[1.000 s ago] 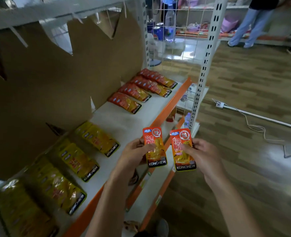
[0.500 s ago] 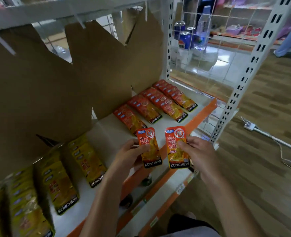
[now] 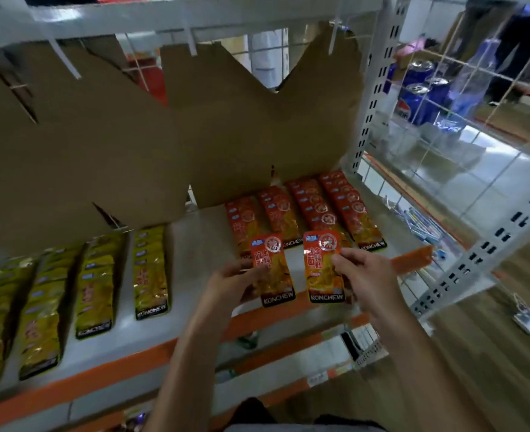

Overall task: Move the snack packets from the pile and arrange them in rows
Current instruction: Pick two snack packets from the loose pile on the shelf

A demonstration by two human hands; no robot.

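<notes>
Snack packets fill the white shelf [image 3: 195,241]: yellow rows [image 3: 92,285] at left, orange rows [image 3: 307,207] at right. The left hand [image 3: 229,283] pinches one orange packet [image 3: 273,269], the right hand [image 3: 366,280] another [image 3: 323,266], both held above the front edge. Setting either down carelessly could nudge the overlapped orange rows crooked, or drop it off the lip.

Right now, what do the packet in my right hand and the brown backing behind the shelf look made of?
Orange packet: glossy plastic or foil film, judging by bright glints; which one is unclear. Brown backing: matte cardboard, with torn, jagged edges.
</notes>
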